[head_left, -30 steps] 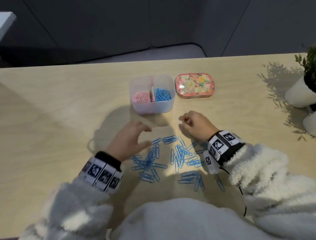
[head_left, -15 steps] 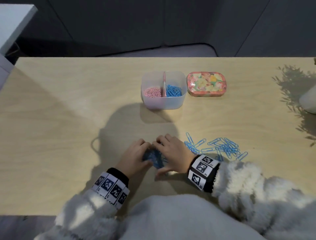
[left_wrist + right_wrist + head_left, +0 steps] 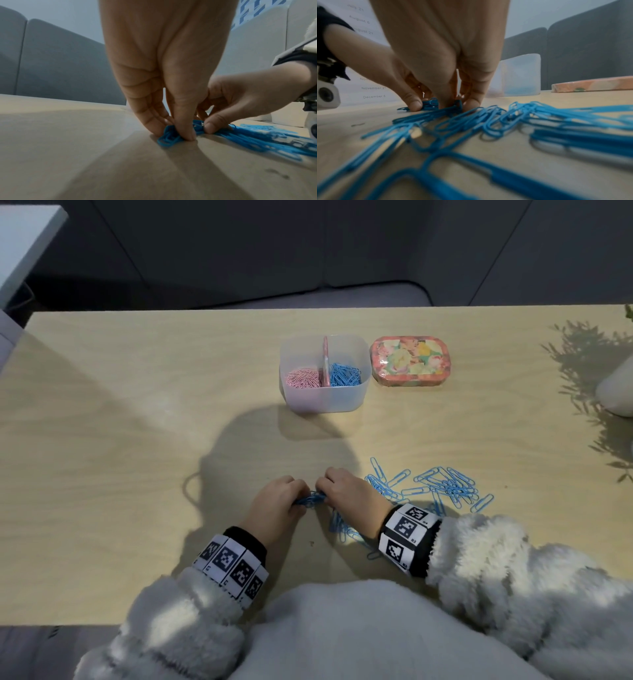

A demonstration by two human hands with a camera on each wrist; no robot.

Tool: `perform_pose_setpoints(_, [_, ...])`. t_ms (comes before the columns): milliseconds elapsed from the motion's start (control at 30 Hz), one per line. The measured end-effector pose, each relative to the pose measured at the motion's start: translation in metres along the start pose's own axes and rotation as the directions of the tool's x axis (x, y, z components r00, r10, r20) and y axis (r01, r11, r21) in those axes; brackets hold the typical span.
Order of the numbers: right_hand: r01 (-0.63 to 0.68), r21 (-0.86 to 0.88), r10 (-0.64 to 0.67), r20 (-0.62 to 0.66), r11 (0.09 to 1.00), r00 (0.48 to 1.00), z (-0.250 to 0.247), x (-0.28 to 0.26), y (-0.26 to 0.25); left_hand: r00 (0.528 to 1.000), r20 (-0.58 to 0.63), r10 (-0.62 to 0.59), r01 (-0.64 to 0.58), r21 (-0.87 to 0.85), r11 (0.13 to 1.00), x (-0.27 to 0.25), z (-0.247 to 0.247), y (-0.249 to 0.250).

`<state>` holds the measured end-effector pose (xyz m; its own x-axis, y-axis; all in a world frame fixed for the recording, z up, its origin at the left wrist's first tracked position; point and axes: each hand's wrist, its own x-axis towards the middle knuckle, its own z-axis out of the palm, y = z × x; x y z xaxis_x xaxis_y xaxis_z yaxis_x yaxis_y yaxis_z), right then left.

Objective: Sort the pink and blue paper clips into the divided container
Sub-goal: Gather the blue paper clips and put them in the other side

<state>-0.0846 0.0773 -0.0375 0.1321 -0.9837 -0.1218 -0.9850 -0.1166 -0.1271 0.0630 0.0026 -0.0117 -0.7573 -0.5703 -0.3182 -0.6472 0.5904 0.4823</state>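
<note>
Both hands meet on the table over a small bunch of blue paper clips [image 3: 310, 499]. My left hand [image 3: 281, 501] pinches the bunch [image 3: 169, 136] between thumb and fingers. My right hand [image 3: 349, 494] pinches the same bunch from the right [image 3: 429, 104]. More loose blue clips [image 3: 442, 486] lie scattered to the right of my right hand and below it [image 3: 346, 530]. The divided container [image 3: 325, 402] stands farther back, with pink clips [image 3: 303, 378] in its left half and blue clips [image 3: 346, 374] in its right half.
A flowered tin lid [image 3: 409, 361] lies just right of the container. A white plant pot [image 3: 616, 392] stands at the table's right edge, casting leaf shadows. The table's [image 3: 120, 440] front edge runs close under my sleeves.
The hands came together from apart and gathered blue clips into a bunch between them. The head view shifted, so the container sits farther from the hands.
</note>
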Motion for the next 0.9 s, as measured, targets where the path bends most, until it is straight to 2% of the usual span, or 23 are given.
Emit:
perform_pose_setpoints(67, [0.008, 0.031, -0.008, -0.002, 0.999, 1.0, -0.004, -0.001, 0.001, 0.999, 0.039, 0.019, -0.02, 0.019, 1.0, 0.003, -0.003, -0.001])
perform_pose_setpoints(200, [0.05, -0.056, -0.052, -0.019, 0.997, 0.998, -0.007, -0.004, 0.021, 0.998, 0.052, 0.02, -0.02, 0.005, 1.0, 0.008, -0.009, -0.004])
perform_pose_setpoints(267, [0.023, 0.098, -0.021, -0.021, 0.995, 1.0, -0.014, -0.006, 0.035, 0.999, 0.052, 0.005, -0.006, 0.006, 1.0, 0.01, -0.012, -0.006])
perform_pose_setpoints(333, [-0.057, 0.268, 0.077, -0.063, 0.962, 0.995, -0.025, -0.003, 0.05, 0.998, 0.055, 0.004, -0.005, 0.017, 1.0, 0.011, -0.013, -0.008])
perform_pose_setpoints(433, [-0.175, 0.344, 0.222, -0.102, 0.922, 0.97, -0.058, 0.007, 0.066, 0.998, 0.069, 0.013, -0.015, 0.03, 0.999, 0.012, -0.017, -0.007])
perform_pose_setpoints(567, [-0.233, 0.473, 0.401, -0.292, 0.849, 0.868, -0.101, 0.038, 0.085, 0.996, 0.079, 0.032, -0.036, 0.054, 0.998, 0.02, -0.023, -0.003])
perform_pose_setpoints(667, [-0.345, 0.527, 0.509, -0.201, 0.776, 0.837, -0.117, 0.069, 0.099, 0.995, 0.082, 0.055, -0.059, 0.049, 0.997, 0.03, -0.029, 0.003])
perform_pose_setpoints(767, [-0.406, 0.536, 0.535, -0.105, 0.741, 0.838, -0.121, 0.086, 0.104, 0.996, 0.001, 0.094, -0.094, -0.034, 0.995, 0.046, -0.045, 0.017])
perform_pose_setpoints(900, [-0.361, 0.57, 0.534, -0.168, 0.738, 0.828, -0.124, 0.075, 0.107, 0.958, -0.251, 0.137, -0.179, -0.153, 0.972, 0.083, -0.077, 0.043])
